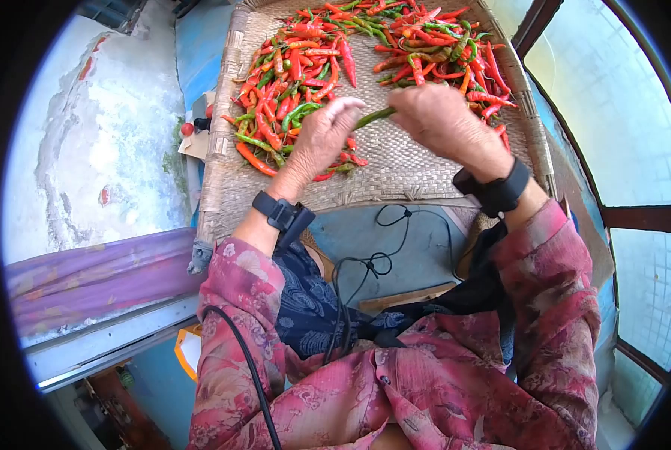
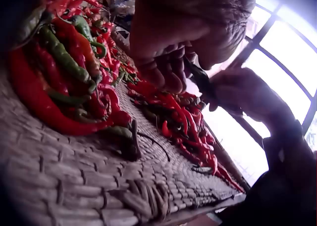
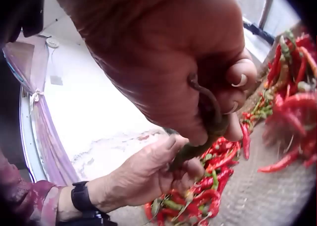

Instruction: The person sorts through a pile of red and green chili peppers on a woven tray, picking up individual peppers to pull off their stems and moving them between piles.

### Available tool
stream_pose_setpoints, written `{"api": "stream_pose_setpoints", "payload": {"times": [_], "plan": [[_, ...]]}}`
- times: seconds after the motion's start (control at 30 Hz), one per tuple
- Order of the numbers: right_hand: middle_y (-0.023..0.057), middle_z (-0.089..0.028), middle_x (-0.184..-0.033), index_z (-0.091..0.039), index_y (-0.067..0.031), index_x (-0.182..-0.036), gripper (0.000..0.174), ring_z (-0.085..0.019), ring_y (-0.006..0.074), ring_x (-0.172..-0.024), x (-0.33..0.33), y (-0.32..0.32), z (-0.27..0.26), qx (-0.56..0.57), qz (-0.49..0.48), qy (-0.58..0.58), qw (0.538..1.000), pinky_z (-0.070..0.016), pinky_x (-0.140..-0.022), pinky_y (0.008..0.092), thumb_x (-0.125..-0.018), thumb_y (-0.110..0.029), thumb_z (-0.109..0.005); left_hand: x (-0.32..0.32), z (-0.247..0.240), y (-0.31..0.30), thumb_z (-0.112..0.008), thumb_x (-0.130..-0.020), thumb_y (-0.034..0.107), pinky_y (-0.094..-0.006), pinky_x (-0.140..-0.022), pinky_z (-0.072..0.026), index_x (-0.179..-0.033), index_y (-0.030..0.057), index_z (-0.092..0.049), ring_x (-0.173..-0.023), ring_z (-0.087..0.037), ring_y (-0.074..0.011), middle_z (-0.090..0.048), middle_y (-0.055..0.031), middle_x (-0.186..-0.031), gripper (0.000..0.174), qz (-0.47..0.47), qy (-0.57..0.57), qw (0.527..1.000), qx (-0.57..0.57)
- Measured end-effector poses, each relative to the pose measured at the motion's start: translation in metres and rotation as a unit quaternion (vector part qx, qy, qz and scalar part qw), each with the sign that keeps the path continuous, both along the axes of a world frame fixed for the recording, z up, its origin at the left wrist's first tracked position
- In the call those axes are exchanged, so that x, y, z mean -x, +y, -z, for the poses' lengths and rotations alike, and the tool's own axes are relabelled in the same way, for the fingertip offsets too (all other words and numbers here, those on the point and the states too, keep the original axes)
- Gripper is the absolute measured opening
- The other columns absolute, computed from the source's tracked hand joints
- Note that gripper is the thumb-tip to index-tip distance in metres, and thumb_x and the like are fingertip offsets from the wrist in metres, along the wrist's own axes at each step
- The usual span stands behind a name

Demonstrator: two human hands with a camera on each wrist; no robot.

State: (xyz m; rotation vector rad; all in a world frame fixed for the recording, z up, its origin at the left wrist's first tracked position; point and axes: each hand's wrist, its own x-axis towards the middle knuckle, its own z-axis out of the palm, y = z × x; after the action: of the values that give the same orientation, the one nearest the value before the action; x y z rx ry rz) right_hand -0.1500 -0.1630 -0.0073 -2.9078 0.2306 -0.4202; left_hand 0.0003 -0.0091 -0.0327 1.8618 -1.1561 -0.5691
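A dark green pepper (image 1: 375, 118) is held between the two hands above the woven tray (image 1: 275, 193). The right hand (image 1: 444, 124) pinches its stem end; in the right wrist view the curved stem (image 3: 210, 98) shows between that hand's curled fingers (image 3: 230, 94). The left hand (image 1: 322, 140) grips the other end, and in the right wrist view the left hand (image 3: 148, 174) has its thumb and fingers round it. Under the left hand lies a heap of red and green peppers (image 1: 275, 97); a second heap (image 1: 455, 49) lies beyond the right hand.
A single red pepper (image 1: 347, 61) lies between the heaps. Black cable (image 1: 373, 264) hangs below the tray's near edge. A plastered wall (image 1: 118, 135) with a purple cloth (image 1: 110, 277) stands at the left, and window panes (image 1: 613, 97) at the right.
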Motion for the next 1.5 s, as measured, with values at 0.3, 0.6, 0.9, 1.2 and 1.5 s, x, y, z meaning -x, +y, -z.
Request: {"api": "stream_pose_setpoints", "payload": {"times": [0.3,0.6,0.9,1.2,1.5], "plan": [[0.0149,-0.065,-0.078,-0.064,-0.0095,-0.086,0.011,-0.064,0.0328,-0.079,0.048,-0.072,-0.040,0.134,0.218,0.053,0.965,-0.0499,-0.068,0.0458,-0.084,-0.019,-0.058,-0.015,0.032,0.009,-0.060,-0.079,0.007,-0.0383,-0.082,-0.0470,-0.105,0.0110,-0.062,-0.103,-0.052,-0.0284,-0.054,-0.0089,-0.118,0.026,0.110,-0.514,0.844,-0.112],[0.0155,-0.064,-0.078,-0.061,-0.0054,-0.082,0.021,-0.064,0.0328,-0.077,0.007,-0.007,-0.013,-0.061,0.041,-0.085,0.994,-0.0517,-0.066,0.0447,-0.083,-0.026,-0.062,-0.001,0.001,0.001,-0.066,-0.073,0.005,-0.0383,-0.073,-0.0475,-0.093,0.0080,-0.060,-0.084,-0.057,-0.0278,-0.061,-0.0073,-0.086,0.021,0.048,-0.427,0.902,0.044],[0.0132,-0.064,-0.072,-0.062,-0.0098,-0.081,0.007,-0.065,0.0302,-0.072,-0.008,0.004,0.000,-0.003,0.005,-0.071,0.997,-0.0529,-0.061,0.0423,-0.080,-0.015,-0.057,0.009,-0.015,0.008,-0.066,-0.079,0.014,-0.0346,-0.067,-0.0498,-0.096,0.0034,-0.062,-0.073,-0.061,-0.0275,-0.062,-0.0094,-0.080,0.021,0.054,-0.179,0.982,-0.001],[0.0167,-0.064,-0.081,-0.064,-0.0054,-0.086,0.017,-0.063,0.0345,-0.083,0.036,-0.064,-0.032,0.092,0.172,-0.025,0.980,-0.0490,-0.073,0.0457,-0.083,-0.021,-0.059,-0.004,0.024,0.032,-0.057,-0.071,0.001,-0.0379,-0.084,-0.0460,-0.107,0.0079,-0.056,-0.103,-0.054,-0.0284,-0.055,-0.0101,-0.105,0.037,0.254,-0.309,0.905,-0.146],[0.0170,-0.064,-0.083,-0.061,-0.0020,-0.105,0.025,-0.065,0.0281,-0.074,0.007,-0.001,-0.008,-0.209,-0.017,-0.083,0.974,-0.0516,-0.066,0.0348,-0.082,-0.012,-0.062,0.006,-0.014,0.010,-0.060,-0.086,0.016,-0.0286,-0.072,-0.0499,-0.104,0.0042,-0.056,-0.082,-0.063,-0.0178,-0.063,-0.0045,-0.089,0.021,0.063,0.219,0.972,-0.064]]}}
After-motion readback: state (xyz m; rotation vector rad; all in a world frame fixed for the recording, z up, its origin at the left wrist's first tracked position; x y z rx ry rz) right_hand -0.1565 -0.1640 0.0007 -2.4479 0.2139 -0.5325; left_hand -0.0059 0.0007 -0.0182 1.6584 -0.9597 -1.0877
